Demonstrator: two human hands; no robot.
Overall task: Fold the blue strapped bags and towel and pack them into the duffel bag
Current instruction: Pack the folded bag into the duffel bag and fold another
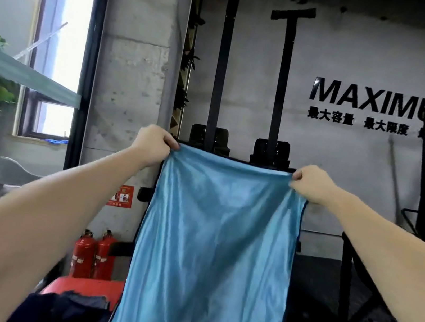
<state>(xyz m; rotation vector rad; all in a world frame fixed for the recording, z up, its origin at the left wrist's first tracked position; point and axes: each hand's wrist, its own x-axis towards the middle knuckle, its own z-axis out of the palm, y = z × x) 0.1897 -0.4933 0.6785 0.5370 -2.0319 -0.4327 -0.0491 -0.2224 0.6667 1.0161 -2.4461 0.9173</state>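
I see both hands raised in front of the camera, each pinching one top corner of the blue towel [214, 244]. The left hand [151, 145] grips the left corner; the right hand [313, 183] grips the right corner. The towel hangs stretched between them, and its lower edge is cut off by the frame. It hides most of the red bench [80, 286] below. Dark fabric [65, 310] lies there; I cannot identify it.

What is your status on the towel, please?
Left hand and right hand pinch towel top corners. Towel hangs unfolded. Nothing in the way.
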